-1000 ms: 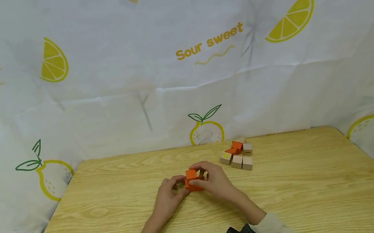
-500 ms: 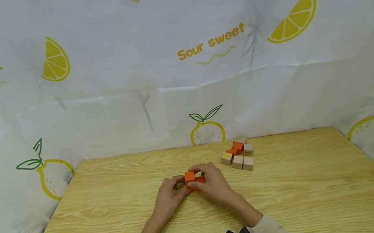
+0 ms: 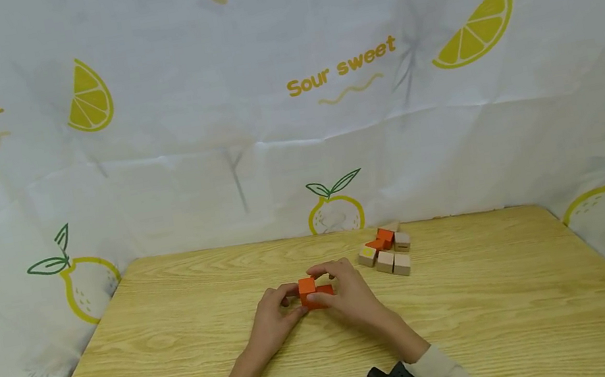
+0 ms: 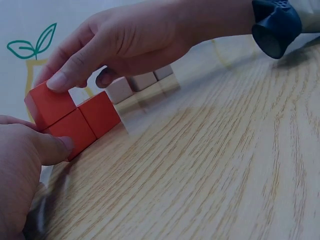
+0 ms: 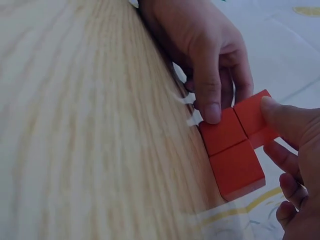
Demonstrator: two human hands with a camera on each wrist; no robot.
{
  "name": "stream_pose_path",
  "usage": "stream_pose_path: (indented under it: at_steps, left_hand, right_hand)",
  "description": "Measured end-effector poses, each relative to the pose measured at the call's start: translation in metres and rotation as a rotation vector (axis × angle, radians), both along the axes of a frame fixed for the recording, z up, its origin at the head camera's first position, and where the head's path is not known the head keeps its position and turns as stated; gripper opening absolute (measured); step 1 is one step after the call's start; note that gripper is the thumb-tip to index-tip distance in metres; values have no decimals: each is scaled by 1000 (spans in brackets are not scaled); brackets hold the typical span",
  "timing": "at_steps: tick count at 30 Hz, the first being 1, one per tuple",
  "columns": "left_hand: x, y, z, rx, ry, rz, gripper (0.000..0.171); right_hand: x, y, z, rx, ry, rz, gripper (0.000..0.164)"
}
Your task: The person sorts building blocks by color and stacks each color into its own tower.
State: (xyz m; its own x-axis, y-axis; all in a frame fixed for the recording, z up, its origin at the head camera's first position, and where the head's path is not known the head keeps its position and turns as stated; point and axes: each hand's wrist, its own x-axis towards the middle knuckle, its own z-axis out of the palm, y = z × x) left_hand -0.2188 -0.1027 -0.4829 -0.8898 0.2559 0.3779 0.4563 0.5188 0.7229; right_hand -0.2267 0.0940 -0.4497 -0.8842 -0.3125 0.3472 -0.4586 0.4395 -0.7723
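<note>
Three orange-red cube blocks stand together between the hands: the upper block [image 3: 306,284] sits squarely on the lower left block [image 4: 75,131], and the lower right block [image 4: 101,114] stands beside it on the table [image 3: 502,302]. My left hand [image 3: 272,319] holds the lower left block from the left, thumb on its near face. With the thumb on the upper block's near face and the fingers behind it, my right hand [image 3: 351,292] pinches that block. The right hand partly covers the lower right block in the head view.
At the back right lies a loose group: an orange block [image 3: 386,238], a natural-wood block with a yellow mark [image 3: 368,255], and several plain wooden blocks [image 3: 385,261]. Behind the table hangs a white cloth [image 3: 207,191] printed with lemons.
The upper block has slid slightly left and now lines up over the lower left block. My right hand shifted left with it, then slightly back right. The left hand stays put.
</note>
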Motion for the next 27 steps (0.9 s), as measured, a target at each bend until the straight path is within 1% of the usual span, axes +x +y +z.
stream_pose_path:
  at_steps: [2, 5, 8, 11, 14, 17, 22, 27]
  left_hand:
    - [0, 0, -1, 2, 6, 2, 40]
    - [-1, 0, -1, 9, 25, 0, 48]
    - [-1, 0, -1, 29, 64, -15, 59]
    - [-1, -1, -1, 59, 102, -36, 65]
    - [-2, -1, -2, 79, 129, -44, 62]
    - [-2, -1, -3, 78, 140, -40, 57]
    - [-1, -1, -2, 67, 128, -26, 51]
    - [-1, -1, 0, 52, 121, -17, 50]
  right_hand:
    - [-1, 3, 0, -7, -1, 11, 40]
    - [-2, 5, 1, -7, 8, 22, 38]
    - [-2, 5, 0, 5, 29, 17, 36]
    - [-2, 4, 0, 4, 38, 10, 35]
    - [-2, 3, -1, 2, 46, 3, 34]
    - [-2, 3, -1, 2, 51, -2, 34]
    - [-2, 3, -2, 10, 56, -7, 34]
    - [-4, 2, -2, 0, 35, -17, 33]
